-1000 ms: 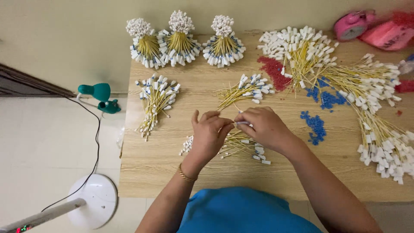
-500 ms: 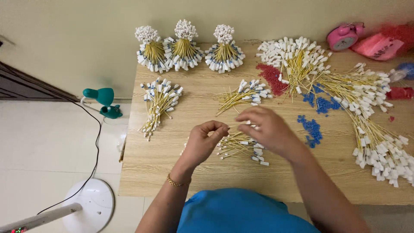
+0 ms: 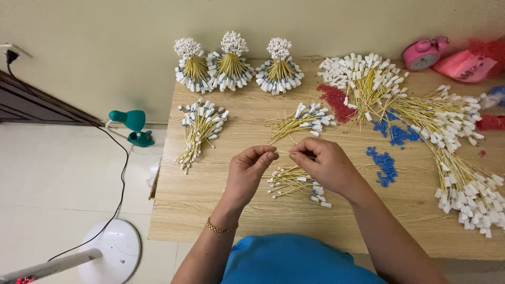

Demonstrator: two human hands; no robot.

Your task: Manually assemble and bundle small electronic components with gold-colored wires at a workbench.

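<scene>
The left hand (image 3: pixel 251 169) and the right hand (image 3: pixel 322 164) were held close together just above the light wooden tabletop (image 3: pixel 221 210). Both had their fingertips pinched shut on one thin yellow wire (image 3: pixel 284 152) that ran between them, but it was too small to tell what they were doing to it. Right under the hands lay a small loose bunch of yellow wires with white plug ends (image 3: pixel 297 184). Three tied-up bundles of yellow wires, standing like little trees (image 3: pixel 234 66), stood in a row at the back edge by the wall, so those looked finished. Two flat fans of wires (image 3: pixel 200 131) lay nearer, one at the left and one in the middle, and looked sorted too. A big messy heap of yellow wires with white ends (image 3: pixel 447 137) spread over the right side, so it seemed a lot of work was left. Small blue plastic bits (image 3: pixel 384 163) and small red plastic bits (image 3: pixel 336 100) lay in little piles near that heap. A pink round alarm clock (image 3: pixel 422 52) sat in the far right corner.
</scene>
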